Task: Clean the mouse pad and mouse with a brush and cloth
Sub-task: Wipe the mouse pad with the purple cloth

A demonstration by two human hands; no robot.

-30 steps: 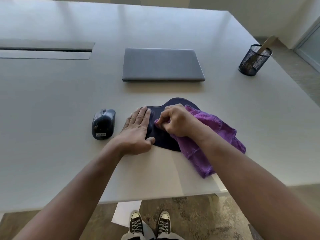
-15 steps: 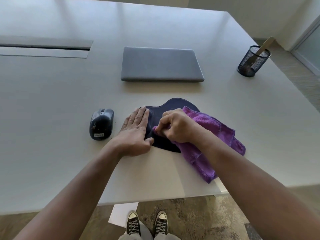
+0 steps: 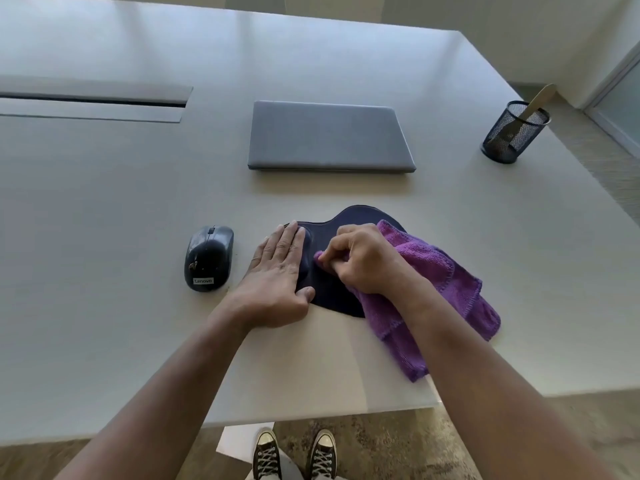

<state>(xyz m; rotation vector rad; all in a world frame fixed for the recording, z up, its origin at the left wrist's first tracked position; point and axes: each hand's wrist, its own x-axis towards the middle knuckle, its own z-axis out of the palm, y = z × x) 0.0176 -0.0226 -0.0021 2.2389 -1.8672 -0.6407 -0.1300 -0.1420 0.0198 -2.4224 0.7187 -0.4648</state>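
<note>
mouse pad [image 3: 349, 220] between mouse [image 3: 209, 258], cloth [image 3: 440, 292]

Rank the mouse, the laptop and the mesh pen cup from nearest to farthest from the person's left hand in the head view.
From the left hand:
1. Mouse, just to its left.
2. Laptop, closed, farther back on the table.
3. Mesh pen cup, far back at the right edge.
</note>
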